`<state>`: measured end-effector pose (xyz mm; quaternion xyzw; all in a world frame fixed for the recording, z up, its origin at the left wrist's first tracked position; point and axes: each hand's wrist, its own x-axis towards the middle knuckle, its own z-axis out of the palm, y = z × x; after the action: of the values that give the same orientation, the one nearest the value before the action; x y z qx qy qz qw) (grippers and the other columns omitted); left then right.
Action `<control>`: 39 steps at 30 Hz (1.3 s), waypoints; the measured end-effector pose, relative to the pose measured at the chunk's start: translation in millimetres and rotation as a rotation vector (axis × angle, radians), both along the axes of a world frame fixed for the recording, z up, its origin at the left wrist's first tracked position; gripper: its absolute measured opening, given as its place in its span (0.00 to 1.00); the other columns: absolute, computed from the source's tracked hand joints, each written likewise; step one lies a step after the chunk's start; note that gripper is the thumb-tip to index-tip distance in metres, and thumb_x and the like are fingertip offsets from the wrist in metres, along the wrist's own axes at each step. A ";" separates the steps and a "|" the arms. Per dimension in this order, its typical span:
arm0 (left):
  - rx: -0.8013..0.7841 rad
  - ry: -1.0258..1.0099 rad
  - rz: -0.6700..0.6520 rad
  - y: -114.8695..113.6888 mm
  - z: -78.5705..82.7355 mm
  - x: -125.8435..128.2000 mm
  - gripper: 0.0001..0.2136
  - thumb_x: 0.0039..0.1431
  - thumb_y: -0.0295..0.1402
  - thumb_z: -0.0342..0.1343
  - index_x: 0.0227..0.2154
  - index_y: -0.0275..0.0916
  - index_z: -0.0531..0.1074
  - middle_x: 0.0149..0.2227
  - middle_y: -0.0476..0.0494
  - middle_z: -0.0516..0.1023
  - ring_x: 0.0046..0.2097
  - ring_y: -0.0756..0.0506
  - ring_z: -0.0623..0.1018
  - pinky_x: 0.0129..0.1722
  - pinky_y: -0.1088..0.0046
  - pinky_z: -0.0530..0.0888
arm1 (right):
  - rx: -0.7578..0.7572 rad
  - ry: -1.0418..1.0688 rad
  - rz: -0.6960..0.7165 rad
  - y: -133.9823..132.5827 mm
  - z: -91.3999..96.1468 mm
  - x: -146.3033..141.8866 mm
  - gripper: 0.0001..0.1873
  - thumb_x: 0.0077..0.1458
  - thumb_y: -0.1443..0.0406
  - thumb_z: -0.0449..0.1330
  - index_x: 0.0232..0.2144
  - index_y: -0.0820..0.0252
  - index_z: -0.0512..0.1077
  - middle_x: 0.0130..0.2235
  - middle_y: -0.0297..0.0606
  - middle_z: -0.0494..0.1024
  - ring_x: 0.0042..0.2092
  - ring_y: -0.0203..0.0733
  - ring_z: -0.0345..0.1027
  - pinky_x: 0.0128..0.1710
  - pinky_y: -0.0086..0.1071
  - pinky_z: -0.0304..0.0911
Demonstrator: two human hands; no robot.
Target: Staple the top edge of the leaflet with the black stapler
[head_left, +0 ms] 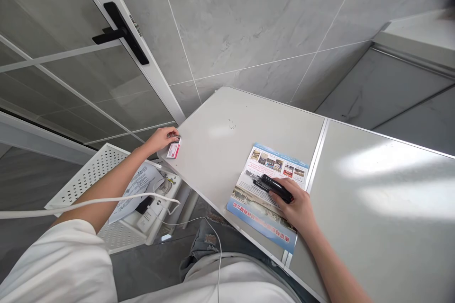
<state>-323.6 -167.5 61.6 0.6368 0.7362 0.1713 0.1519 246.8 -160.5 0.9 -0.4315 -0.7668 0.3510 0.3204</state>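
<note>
My right hand (294,201) is closed around the rear of a black stapler (276,188), its metal front end pointing left over a printed brochure (263,220). The brochure lies on the table with blue bands and a row of small photos. At the table's left corner, the fingers of my left hand (161,140) are bent together at the upper end of a small red-and-white box (174,149). Something dark and small shows at those fingertips; I cannot make out what it is.
The light table (216,151) has a metal seam near the brochure. Below its left edge stands a white perforated cart (106,163) with papers (133,194) and a white plug (151,215). A white cable (88,202) crosses my left arm. A glass door with a black handle (124,33) is behind.
</note>
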 end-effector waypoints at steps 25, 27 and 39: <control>-0.004 0.283 -0.031 -16.3 -0.1 -0.6 0.14 0.66 0.41 0.53 0.45 0.43 0.80 0.41 0.42 0.73 0.37 0.43 0.75 0.38 0.68 0.70 | 0.012 0.000 -0.001 1.0 1.3 -0.8 0.13 0.64 0.56 0.63 0.49 0.51 0.78 0.47 0.41 0.83 0.47 0.53 0.77 0.47 0.46 0.73; -0.010 0.270 -0.040 -14.6 -2.0 -3.6 0.15 0.66 0.41 0.54 0.46 0.44 0.81 0.42 0.42 0.74 0.38 0.43 0.75 0.38 0.68 0.69 | 0.015 0.002 0.001 0.7 1.9 -0.7 0.13 0.64 0.56 0.63 0.49 0.51 0.78 0.47 0.41 0.83 0.47 0.52 0.77 0.47 0.45 0.73; -0.052 0.203 -0.028 -5.1 -1.1 -9.8 0.16 0.62 0.46 0.57 0.40 0.44 0.86 0.38 0.42 0.78 0.38 0.42 0.76 0.38 0.67 0.69 | 0.006 0.001 -0.001 0.3 -1.4 -0.6 0.13 0.64 0.56 0.64 0.49 0.50 0.77 0.47 0.41 0.82 0.48 0.53 0.77 0.47 0.45 0.72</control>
<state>-333.4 -172.6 60.5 0.6567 0.7432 0.0846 0.0955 246.2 -160.2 -0.5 -0.4308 -0.7676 0.3486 0.3221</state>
